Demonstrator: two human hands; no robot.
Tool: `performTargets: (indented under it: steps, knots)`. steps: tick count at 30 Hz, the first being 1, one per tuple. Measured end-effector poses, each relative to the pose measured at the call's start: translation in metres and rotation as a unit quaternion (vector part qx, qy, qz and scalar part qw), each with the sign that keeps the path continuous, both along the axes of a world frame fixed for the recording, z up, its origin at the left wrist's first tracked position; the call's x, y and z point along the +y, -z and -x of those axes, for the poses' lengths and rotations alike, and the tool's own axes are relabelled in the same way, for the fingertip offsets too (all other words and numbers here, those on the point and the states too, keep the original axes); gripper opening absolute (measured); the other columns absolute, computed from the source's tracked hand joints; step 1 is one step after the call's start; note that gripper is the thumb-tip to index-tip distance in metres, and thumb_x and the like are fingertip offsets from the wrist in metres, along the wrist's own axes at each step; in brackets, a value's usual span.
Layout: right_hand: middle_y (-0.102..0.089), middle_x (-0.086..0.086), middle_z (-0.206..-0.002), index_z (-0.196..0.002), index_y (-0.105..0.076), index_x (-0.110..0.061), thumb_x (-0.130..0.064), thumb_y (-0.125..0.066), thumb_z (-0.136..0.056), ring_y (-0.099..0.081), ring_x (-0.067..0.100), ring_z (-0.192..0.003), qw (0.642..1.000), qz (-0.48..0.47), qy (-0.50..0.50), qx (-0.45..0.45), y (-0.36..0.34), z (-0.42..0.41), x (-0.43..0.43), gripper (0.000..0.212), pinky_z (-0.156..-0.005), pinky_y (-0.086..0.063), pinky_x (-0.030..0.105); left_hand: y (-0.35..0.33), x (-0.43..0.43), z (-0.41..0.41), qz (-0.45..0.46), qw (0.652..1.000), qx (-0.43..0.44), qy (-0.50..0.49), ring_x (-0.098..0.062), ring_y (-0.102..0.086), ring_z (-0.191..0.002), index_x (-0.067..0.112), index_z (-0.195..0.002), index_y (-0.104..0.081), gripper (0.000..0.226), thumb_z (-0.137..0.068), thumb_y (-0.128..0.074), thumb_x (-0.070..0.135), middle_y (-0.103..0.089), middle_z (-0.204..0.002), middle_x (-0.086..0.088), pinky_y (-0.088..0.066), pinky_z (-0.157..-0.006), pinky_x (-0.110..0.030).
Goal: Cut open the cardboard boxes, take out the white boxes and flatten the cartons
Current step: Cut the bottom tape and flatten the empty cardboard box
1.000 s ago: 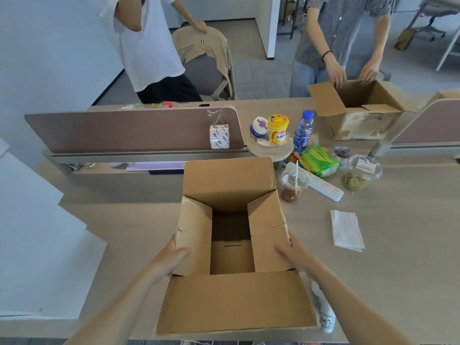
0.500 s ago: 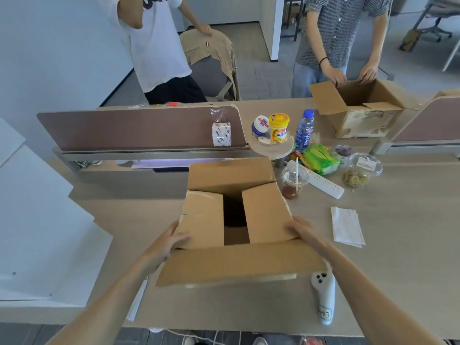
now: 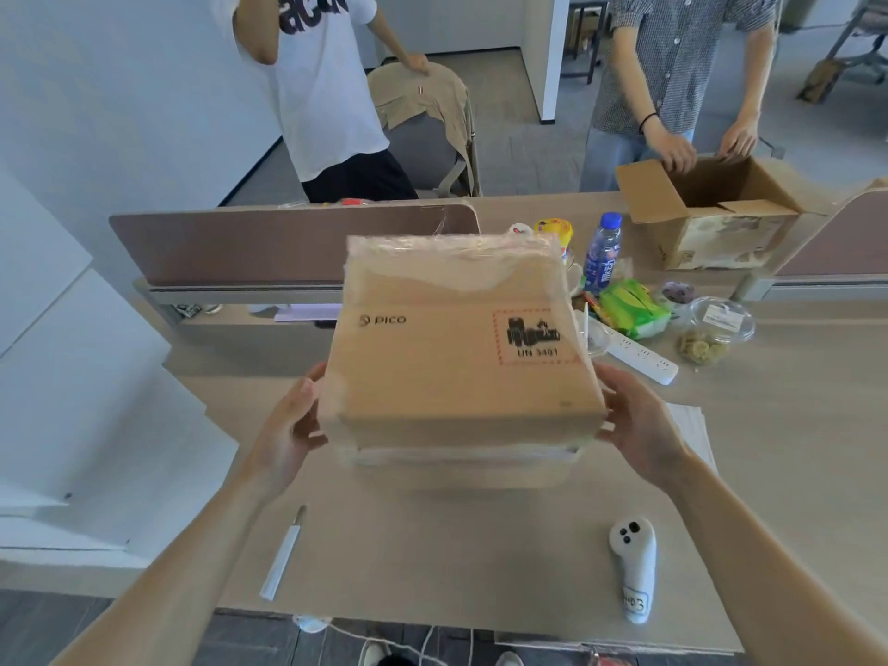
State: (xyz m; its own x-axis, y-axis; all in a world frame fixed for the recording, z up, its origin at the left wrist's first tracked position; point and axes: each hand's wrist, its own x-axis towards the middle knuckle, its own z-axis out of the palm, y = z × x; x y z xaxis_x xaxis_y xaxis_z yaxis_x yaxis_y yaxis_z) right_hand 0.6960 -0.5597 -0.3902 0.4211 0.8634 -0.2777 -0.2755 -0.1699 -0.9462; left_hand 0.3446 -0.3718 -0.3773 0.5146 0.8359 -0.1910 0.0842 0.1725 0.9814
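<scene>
Gripping the cardboard box [image 3: 461, 358] between left hand [image 3: 288, 435] and right hand [image 3: 639, 425].

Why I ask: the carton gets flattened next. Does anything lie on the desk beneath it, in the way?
The carton, held between left hand and right hand, hangs over bare desk. A cutter lies near-left and a white controller near-right, flanking that spot. Both could foul its spread flaps.
</scene>
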Motion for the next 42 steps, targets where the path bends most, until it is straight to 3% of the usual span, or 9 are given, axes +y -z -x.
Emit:
performTargets:
  steps: [4,8,13,17,21,26,34,37,42]
  knots:
    - [-0.071,0.003,-0.103,-0.131,-0.058,-0.025,-0.043,-0.052,-0.086,-0.068,0.022,-0.088,0.998,-0.032,-0.047,-0.003,-0.014,-0.002,0.004,0.048,-0.08,-0.054,0.046,-0.017,-0.003,-0.008,-0.042,0.999,-0.004,0.0,-0.009,-0.067,-0.092,0.042,-0.118,-0.065,0.072,-0.055,-0.082,0.073,-0.072,-0.104,0.013,-0.05,-0.077,-0.031]
    - [-0.073,-0.001,-0.111,-0.121,-0.063,-0.031,-0.041,-0.064,-0.084,-0.071,0.022,-0.095,0.992,-0.018,-0.071,-0.1,-0.029,0.003,0.009,0.039,-0.079,-0.056,0.041,-0.036,-0.003,-0.016,-0.1,0.993,0.06,-0.006,-0.003,-0.066,-0.105,0.057,-0.106,-0.067,0.028,-0.083,-0.068,0.04,-0.072,-0.112,0.017,-0.049,-0.092,-0.036]
    - [-0.075,0.001,-0.094,-0.108,-0.067,-0.019,-0.048,-0.058,-0.094,-0.071,0.017,-0.079,0.983,0.032,-0.021,-0.18,-0.043,0.007,0.024,0.034,-0.062,-0.058,0.034,-0.046,0.01,-0.016,-0.159,0.978,0.13,-0.026,-0.002,-0.066,-0.097,0.053,-0.106,-0.064,0.014,-0.092,-0.059,0.05,-0.071,-0.103,0.024,-0.05,-0.084,-0.035]
    - [-0.073,0.011,-0.089,-0.093,-0.069,-0.01,-0.066,-0.052,-0.09,-0.07,0.029,-0.082,0.961,0.096,0.011,-0.258,-0.045,0.009,0.038,0.059,-0.073,-0.06,0.048,-0.041,0.021,-0.02,-0.177,0.966,0.178,-0.06,-0.02,-0.059,-0.075,0.029,-0.09,-0.062,0.041,-0.086,-0.05,0.069,-0.062,-0.074,0.009,-0.049,-0.076,-0.043]
    - [-0.068,0.006,-0.09,-0.091,-0.068,-0.011,-0.065,-0.048,-0.092,-0.065,0.025,-0.088,0.937,0.166,-0.001,-0.309,-0.037,0.013,0.047,0.057,-0.085,-0.055,0.047,-0.023,0.028,-0.023,-0.172,0.951,0.252,-0.057,-0.021,-0.064,-0.101,0.039,-0.099,-0.064,0.04,-0.092,-0.04,0.07,-0.07,-0.097,0.01,-0.05,-0.097,-0.048]
    - [-0.067,0.003,-0.118,-0.127,-0.063,-0.021,-0.074,-0.05,-0.083,-0.062,0.026,-0.109,0.927,0.202,-0.046,-0.312,0.0,0.018,0.049,0.07,-0.1,-0.048,0.047,0.015,0.028,-0.026,-0.119,0.942,0.312,-0.045,-0.025,-0.058,-0.117,0.032,-0.126,-0.059,0.05,-0.098,-0.038,0.067,-0.062,-0.119,0.005,-0.045,-0.103,-0.043]
    - [-0.07,-0.006,-0.089,-0.102,-0.063,-0.028,-0.051,-0.057,-0.093,-0.065,0.02,-0.089,0.909,0.191,-0.057,-0.367,0.042,0.032,0.038,0.025,-0.084,-0.051,0.039,0.062,0.01,-0.019,-0.078,0.957,0.274,-0.051,-0.016,-0.06,-0.109,0.037,-0.118,-0.052,0.026,-0.102,-0.042,0.054,-0.063,-0.108,0.017,-0.042,-0.089,-0.033]
    - [-0.066,-0.006,-0.083,-0.112,-0.062,-0.026,-0.048,-0.058,-0.093,-0.062,0.018,-0.081,0.907,0.185,-0.042,-0.376,0.046,0.033,0.037,0.029,-0.077,-0.049,0.037,0.071,0.012,-0.018,-0.09,0.952,0.287,-0.053,-0.016,-0.062,-0.105,0.037,-0.12,-0.052,0.028,-0.102,-0.042,0.055,-0.065,-0.109,0.013,-0.043,-0.087,-0.033]
    - [-0.07,-0.002,-0.101,-0.125,-0.058,-0.029,-0.053,-0.053,-0.094,-0.063,0.024,-0.097,0.897,0.207,-0.067,-0.385,0.045,0.029,0.049,0.04,-0.091,-0.049,0.043,0.074,0.026,-0.026,-0.098,0.94,0.324,-0.042,-0.02,-0.062,-0.105,0.032,-0.131,-0.051,0.041,-0.102,-0.038,0.059,-0.064,-0.12,0.006,-0.044,-0.096,-0.038]
